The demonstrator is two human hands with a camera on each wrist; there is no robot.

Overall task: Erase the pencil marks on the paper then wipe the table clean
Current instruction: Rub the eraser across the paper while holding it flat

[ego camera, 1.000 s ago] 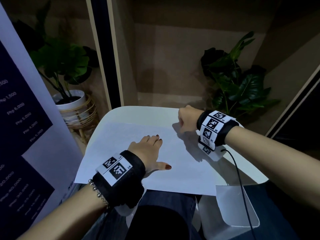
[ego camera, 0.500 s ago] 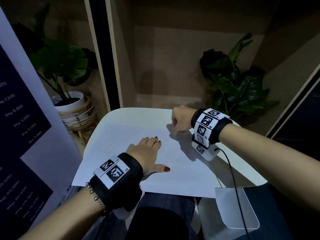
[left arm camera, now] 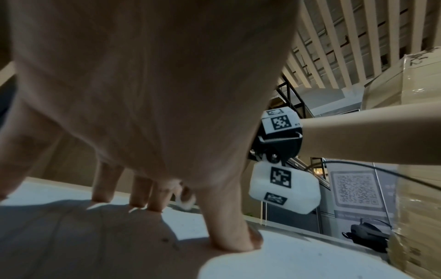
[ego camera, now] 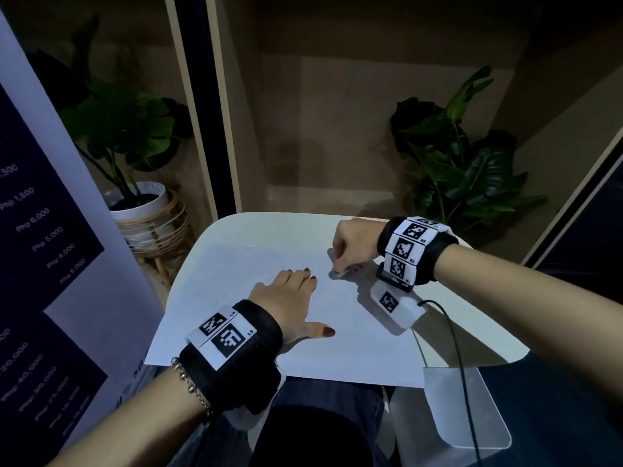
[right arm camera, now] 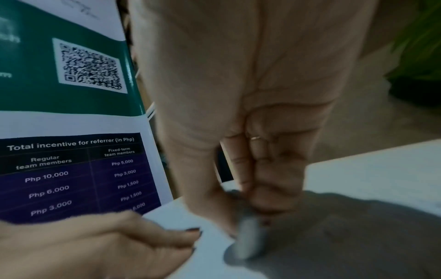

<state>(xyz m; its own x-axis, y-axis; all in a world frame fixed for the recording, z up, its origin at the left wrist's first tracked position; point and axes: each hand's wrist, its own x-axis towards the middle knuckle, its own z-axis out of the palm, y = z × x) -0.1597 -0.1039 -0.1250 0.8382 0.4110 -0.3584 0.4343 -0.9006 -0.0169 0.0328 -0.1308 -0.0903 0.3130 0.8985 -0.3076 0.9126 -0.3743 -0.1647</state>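
A large white sheet of paper [ego camera: 236, 284] lies on a small white table [ego camera: 269, 224], its near edge overhanging my lap. My left hand [ego camera: 290, 298] lies flat on the paper's middle with fingers straight and thumb spread, pressing it down; the same left hand [left arm camera: 143, 113] fills the left wrist view. My right hand [ego camera: 350, 247] is curled at the sheet's far right part and pinches a small pale eraser [ego camera: 338, 272] whose tip touches the paper. The eraser [right arm camera: 248, 239] looks blurred in the right wrist view. Pencil marks are too faint to make out.
A tall printed banner [ego camera: 40, 264] stands close on the left. A potted plant in a wicker stand [ego camera: 148, 214] sits beyond the table's left corner, another leafy plant [ego camera: 458, 170] behind the right. A black cable [ego camera: 458, 348] runs from my right wrist over a white seat edge [ego camera: 472, 416].
My right hand has moved left and toward me along the far part of the paper, nearer my left fingertips. The left hand has stayed flat in place.
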